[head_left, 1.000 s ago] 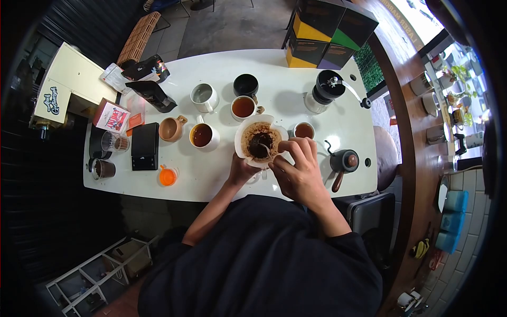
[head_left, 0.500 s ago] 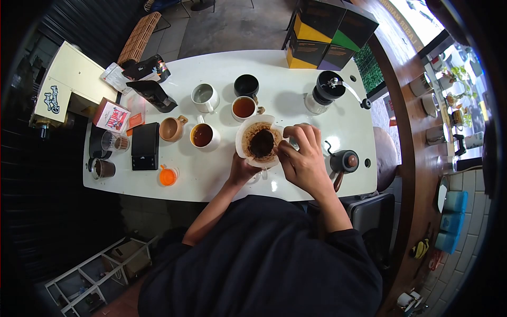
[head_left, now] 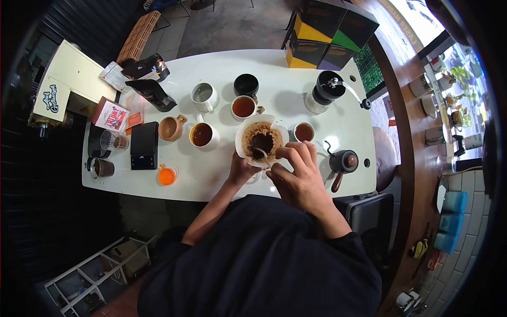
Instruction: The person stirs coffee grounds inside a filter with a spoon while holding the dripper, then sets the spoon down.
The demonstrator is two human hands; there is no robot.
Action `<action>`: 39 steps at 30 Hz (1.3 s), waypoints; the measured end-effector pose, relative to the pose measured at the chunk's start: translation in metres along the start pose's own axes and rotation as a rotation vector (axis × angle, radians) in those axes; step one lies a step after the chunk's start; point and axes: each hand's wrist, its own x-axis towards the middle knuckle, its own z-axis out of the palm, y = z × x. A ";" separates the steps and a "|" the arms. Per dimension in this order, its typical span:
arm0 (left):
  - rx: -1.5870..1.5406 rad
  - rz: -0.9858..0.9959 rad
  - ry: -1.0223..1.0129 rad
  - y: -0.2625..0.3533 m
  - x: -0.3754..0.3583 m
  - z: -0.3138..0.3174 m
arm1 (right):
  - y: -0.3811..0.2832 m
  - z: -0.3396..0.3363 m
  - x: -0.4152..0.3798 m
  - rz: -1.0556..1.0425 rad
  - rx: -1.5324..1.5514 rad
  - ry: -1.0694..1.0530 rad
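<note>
Wet coffee grounds [head_left: 261, 141] line a paper filter [head_left: 244, 127] set in a coffee dripper. My left hand [head_left: 243, 170] is closed around the dripper's lower left side; most of the dripper is hidden under the filter. In my right hand [head_left: 299, 177], pinched between thumb and fingers, is a thin pale spoon [head_left: 263, 154] whose tip dips into the grounds. A small cup of brown liquid [head_left: 303, 132] stands just beyond my right hand. Behind the filter is a white mug of reddish-brown liquid [head_left: 243, 107], and to its left another white mug [head_left: 203, 136] holds dark liquid.
Around these stand a grey mug [head_left: 205, 96], a black cup [head_left: 246, 84], a brown cup [head_left: 170, 128] and an orange scoop [head_left: 167, 175]. A black scale [head_left: 144, 146] lies left. Toward the right are a kettle [head_left: 344, 161] and a hand grinder [head_left: 326, 90].
My right hand has shifted slightly down and toward me, and the spoon now shows in the grounds. The small cup behind it has come into view. My left hand stays put.
</note>
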 end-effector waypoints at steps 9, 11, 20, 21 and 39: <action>-0.109 0.019 0.003 0.003 0.000 0.000 | 0.023 0.014 0.007 0.057 -0.083 0.018; -0.149 0.028 0.007 0.004 0.000 0.001 | 0.020 0.007 0.009 0.063 -0.122 0.049; -0.067 0.041 0.008 -0.004 -0.002 -0.001 | 0.016 0.025 -0.001 0.030 -0.039 -0.029; -0.030 0.036 0.003 -0.006 -0.003 -0.001 | 0.014 0.022 -0.002 0.039 -0.034 -0.020; -0.183 0.013 0.006 0.005 0.000 0.001 | 0.022 0.006 0.007 0.052 -0.120 0.001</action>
